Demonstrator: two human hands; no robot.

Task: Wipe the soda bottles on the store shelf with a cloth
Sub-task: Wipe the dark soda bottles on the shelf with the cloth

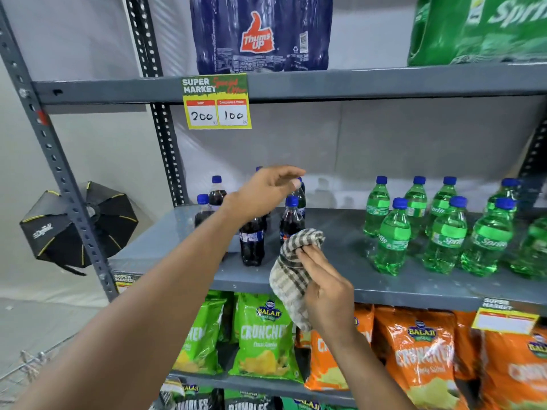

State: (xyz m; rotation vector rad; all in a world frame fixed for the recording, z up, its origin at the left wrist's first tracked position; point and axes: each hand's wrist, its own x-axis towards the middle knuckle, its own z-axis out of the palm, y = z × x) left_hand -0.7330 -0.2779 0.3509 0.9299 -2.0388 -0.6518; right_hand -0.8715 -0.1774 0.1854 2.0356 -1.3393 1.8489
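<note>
Several dark cola bottles (pixel 252 241) with blue caps stand at the left of the grey middle shelf (pixel 337 232). Several green Sprite bottles (pixel 392 238) with blue caps stand at its right. My left hand (pixel 262 192) hovers above the cola bottles with fingers spread and holds nothing. It covers the top of the front cola bottle. My right hand (pixel 324 287) grips a checked grey-and-white cloth (pixel 293 267) in front of the shelf edge, just right of the cola bottles. The cloth's top overlaps the lower part of one cola bottle (pixel 291 216).
A blue Thums Up pack (pixel 260 31) and a green Sprite pack (pixel 479 28) sit on the upper shelf, above a yellow price tag (pixel 217 103). Green (pixel 263 335) and orange (pixel 423 350) chip bags fill the shelf below. A black softbox (pixel 71 226) hangs left of the rack post.
</note>
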